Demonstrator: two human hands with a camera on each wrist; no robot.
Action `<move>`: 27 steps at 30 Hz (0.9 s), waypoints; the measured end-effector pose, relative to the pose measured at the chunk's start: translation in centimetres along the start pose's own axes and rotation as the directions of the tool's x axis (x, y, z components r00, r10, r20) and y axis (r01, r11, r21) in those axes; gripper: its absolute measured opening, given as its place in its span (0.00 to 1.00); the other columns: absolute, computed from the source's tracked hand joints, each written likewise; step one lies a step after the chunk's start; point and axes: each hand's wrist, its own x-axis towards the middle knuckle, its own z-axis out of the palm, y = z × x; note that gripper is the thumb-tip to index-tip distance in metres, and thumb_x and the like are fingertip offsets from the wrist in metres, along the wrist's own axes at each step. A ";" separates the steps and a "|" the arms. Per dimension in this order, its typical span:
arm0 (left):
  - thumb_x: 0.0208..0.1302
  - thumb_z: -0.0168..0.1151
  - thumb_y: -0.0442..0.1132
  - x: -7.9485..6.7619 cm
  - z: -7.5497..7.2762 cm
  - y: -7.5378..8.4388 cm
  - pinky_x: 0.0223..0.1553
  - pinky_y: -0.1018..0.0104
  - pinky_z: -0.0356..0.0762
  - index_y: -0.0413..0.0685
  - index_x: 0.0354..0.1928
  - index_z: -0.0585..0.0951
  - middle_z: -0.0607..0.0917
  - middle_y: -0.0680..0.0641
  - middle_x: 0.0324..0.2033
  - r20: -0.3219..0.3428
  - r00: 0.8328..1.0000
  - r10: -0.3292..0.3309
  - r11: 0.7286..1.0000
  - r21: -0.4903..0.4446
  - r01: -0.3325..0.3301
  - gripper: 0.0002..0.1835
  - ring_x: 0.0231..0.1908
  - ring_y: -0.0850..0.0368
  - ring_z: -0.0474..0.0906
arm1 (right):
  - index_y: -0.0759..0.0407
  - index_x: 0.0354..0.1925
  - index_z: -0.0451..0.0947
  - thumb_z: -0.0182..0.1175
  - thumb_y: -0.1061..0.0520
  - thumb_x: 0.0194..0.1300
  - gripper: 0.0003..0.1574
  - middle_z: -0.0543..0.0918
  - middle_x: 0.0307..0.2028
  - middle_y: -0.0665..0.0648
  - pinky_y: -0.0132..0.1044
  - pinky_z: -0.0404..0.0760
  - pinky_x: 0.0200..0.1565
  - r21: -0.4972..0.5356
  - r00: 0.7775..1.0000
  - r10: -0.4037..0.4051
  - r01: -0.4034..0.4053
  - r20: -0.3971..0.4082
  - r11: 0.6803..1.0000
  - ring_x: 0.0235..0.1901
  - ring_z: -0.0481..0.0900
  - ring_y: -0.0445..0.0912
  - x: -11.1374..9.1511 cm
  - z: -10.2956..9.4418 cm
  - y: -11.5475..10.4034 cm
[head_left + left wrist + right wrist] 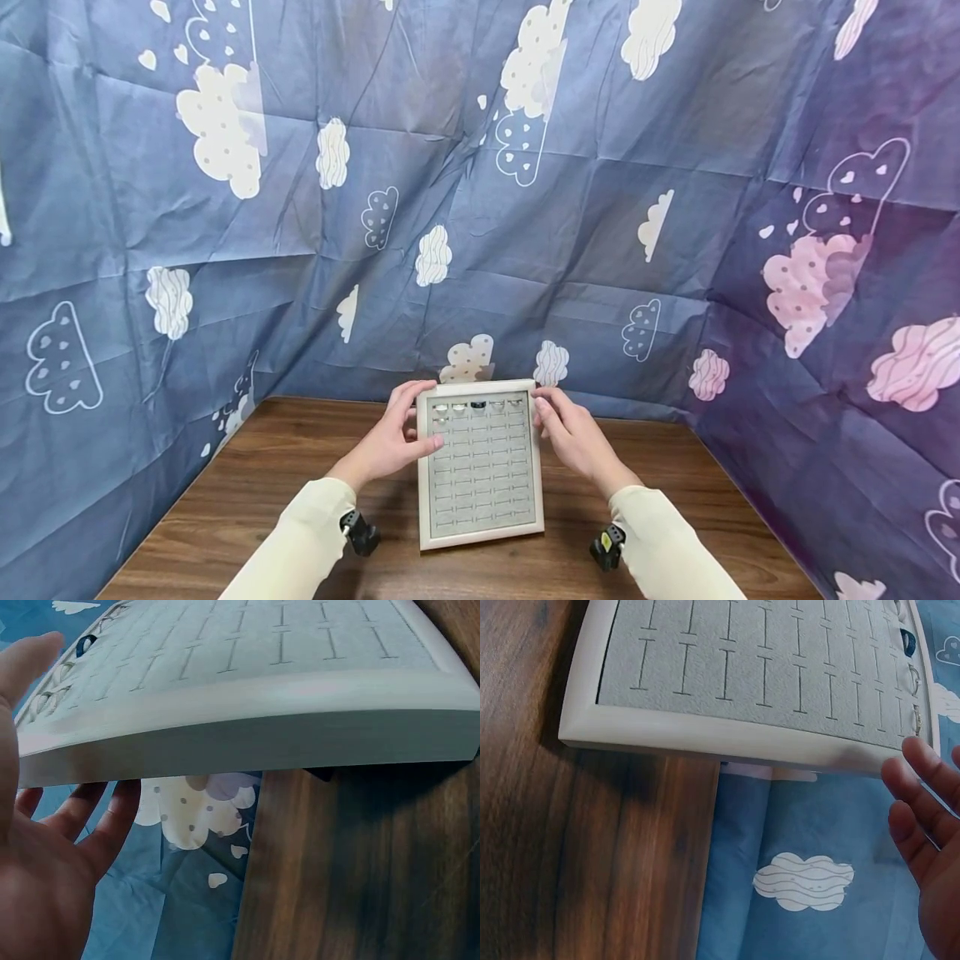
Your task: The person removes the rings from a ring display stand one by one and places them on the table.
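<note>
A ring display tray [480, 475], with a cream frame and a grey slotted pad, leans tilted on the table, its top end raised. Several rings sit along its top row, among them a dark ring [478, 405]; a single ring [440, 421] is in the second row. My left hand [392, 435] holds the tray's upper left side, thumb over the front and fingers behind the edge [112, 817]. At the upper right corner is my right hand [570, 433], its fingers loosely bent and fingertips [921, 755] at the frame's edge.
The brown wooden table [315, 433] extends around the tray. Behind and on both sides hangs a blue cloth [480, 208] with cloud prints. A small black device [360, 533] is strapped at the left wrist, another black device [607, 547] at the right.
</note>
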 end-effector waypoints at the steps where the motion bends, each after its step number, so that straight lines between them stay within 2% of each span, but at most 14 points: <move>1: 0.67 0.76 0.34 0.0 0.1 -0.1 0.48 0.66 0.86 0.58 0.83 0.58 0.53 0.40 0.77 0.014 1.000 0.000 1.000 -0.015 0.000 0.49 0.61 0.41 0.82 | 0.59 0.64 0.79 0.46 0.50 0.89 0.21 0.87 0.36 0.59 0.36 0.81 0.41 0.005 1.000 0.000 0.000 -0.002 1.000 0.32 0.84 0.47 0.0 0.1 0.0; 7: 0.66 0.77 0.34 -0.3 0.7 -1.0 0.50 0.64 0.87 0.61 0.86 0.45 0.57 0.35 0.74 0.067 0.998 -0.006 1.000 -0.030 0.008 0.59 0.61 0.38 0.83 | 0.59 0.64 0.79 0.47 0.50 0.88 0.21 0.88 0.35 0.56 0.35 0.82 0.40 0.028 1.000 0.000 0.000 -0.008 1.000 0.31 0.83 0.40 -0.2 0.5 0.2; 10: 0.66 0.77 0.34 -0.3 0.9 -1.3 0.51 0.63 0.87 0.58 0.87 0.41 0.68 0.32 0.73 0.070 0.998 0.009 1.000 -0.008 -0.009 0.62 0.60 0.37 0.85 | 0.59 0.64 0.79 0.47 0.50 0.88 0.21 0.88 0.36 0.56 0.35 0.82 0.40 0.045 1.000 0.006 -0.006 -0.008 0.999 0.31 0.82 0.36 -0.2 0.7 0.2; 14: 0.67 0.75 0.31 -0.3 1.1 -1.5 0.51 0.64 0.87 0.59 0.87 0.37 0.80 0.31 0.67 0.085 0.996 0.010 1.000 -0.027 -0.008 0.63 0.57 0.39 0.88 | 0.59 0.64 0.79 0.47 0.50 0.89 0.21 0.88 0.36 0.57 0.34 0.82 0.40 0.071 1.000 0.011 -0.011 -0.007 0.997 0.31 0.81 0.36 -0.3 0.9 0.1; 22: 0.68 0.75 0.33 -0.2 1.0 -1.3 0.50 0.64 0.87 0.62 0.87 0.40 0.81 0.32 0.66 0.086 0.996 0.002 1.000 0.003 -0.002 0.61 0.55 0.42 0.89 | 0.58 0.62 0.79 0.49 0.52 0.88 0.18 0.86 0.35 0.56 0.33 0.80 0.37 0.088 1.000 0.004 -0.002 -0.021 0.996 0.31 0.83 0.48 -0.1 1.4 0.0; 27: 0.68 0.75 0.33 -0.3 1.1 -1.4 0.51 0.64 0.87 0.61 0.87 0.40 0.82 0.32 0.65 0.084 0.996 -0.001 1.000 0.013 0.000 0.61 0.54 0.42 0.89 | 0.58 0.61 0.80 0.58 0.55 0.83 0.15 0.85 0.34 0.52 0.32 0.79 0.37 0.066 1.000 0.012 -0.010 -0.026 0.998 0.30 0.79 0.38 0.2 1.8 -0.2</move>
